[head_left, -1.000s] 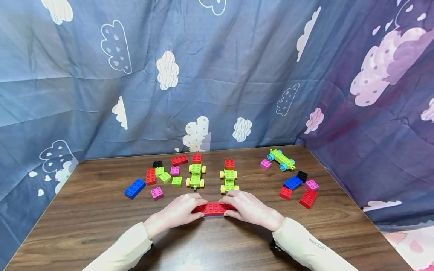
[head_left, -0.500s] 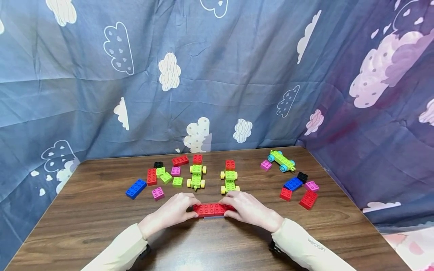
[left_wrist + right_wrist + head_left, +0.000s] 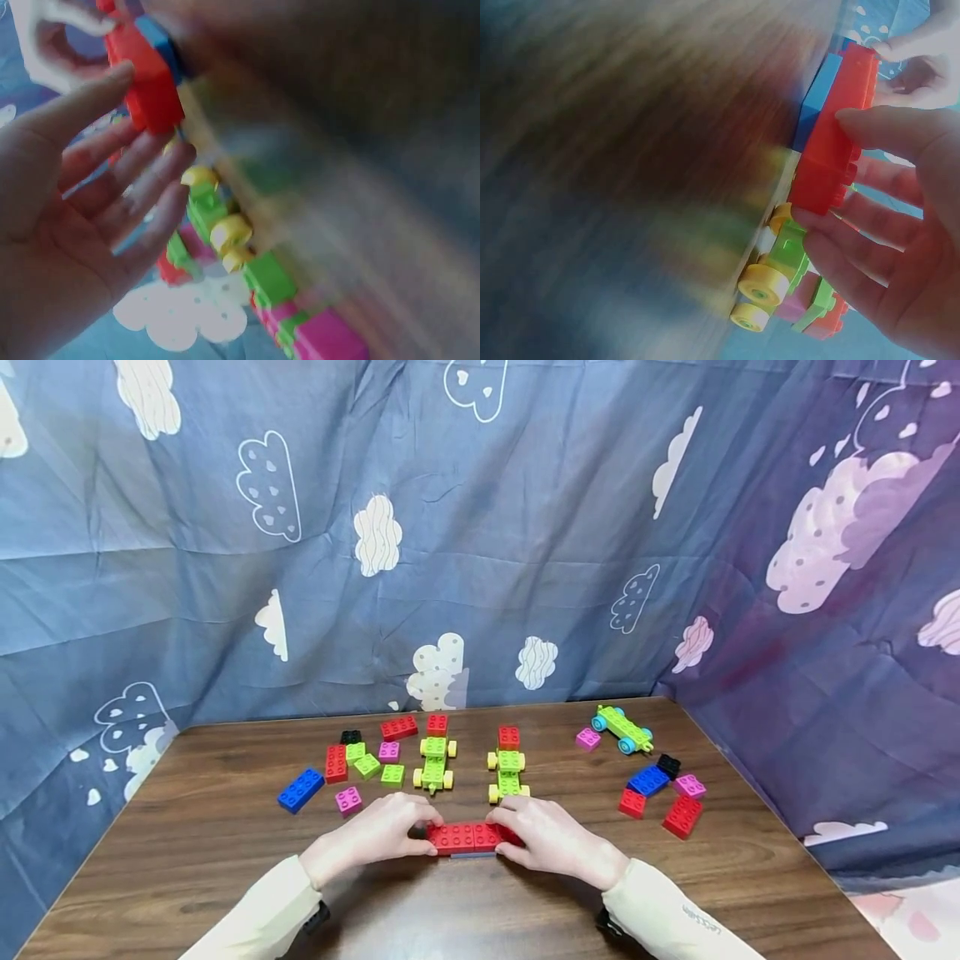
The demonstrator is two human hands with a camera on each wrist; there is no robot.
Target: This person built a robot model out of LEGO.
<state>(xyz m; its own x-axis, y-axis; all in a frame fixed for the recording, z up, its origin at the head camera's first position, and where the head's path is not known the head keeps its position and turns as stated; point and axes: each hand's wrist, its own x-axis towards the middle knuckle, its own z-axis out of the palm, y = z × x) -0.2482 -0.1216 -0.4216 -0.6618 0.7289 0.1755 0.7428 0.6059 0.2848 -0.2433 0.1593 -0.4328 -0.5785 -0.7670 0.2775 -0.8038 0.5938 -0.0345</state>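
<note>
A long red brick row (image 3: 467,837) with a blue brick (image 3: 472,855) under it lies on the wooden table (image 3: 187,860) near the front middle. My left hand (image 3: 427,833) grips its left end with thumb and curled fingers. My right hand (image 3: 506,835) grips the right end the same way. In the left wrist view the red brick (image 3: 142,82) sits between thumb and fingers, with the blue brick (image 3: 161,41) beside it. The right wrist view shows the red brick (image 3: 832,142) pinched between thumb and fingers, against the blue brick (image 3: 817,97).
Just behind the hands stand two green wheeled chassis (image 3: 433,762) (image 3: 508,772) with red bricks on top. Loose bricks lie at the left, among them a blue brick (image 3: 300,790). At the right are a blue-wheeled chassis (image 3: 622,729) and a red brick (image 3: 681,816). A cloud-print curtain (image 3: 525,527) closes off the back and right.
The head view has tilted up a little, so everything sits lower in frame. Both hands keep their hold on the red brick row, which stays on the table.
</note>
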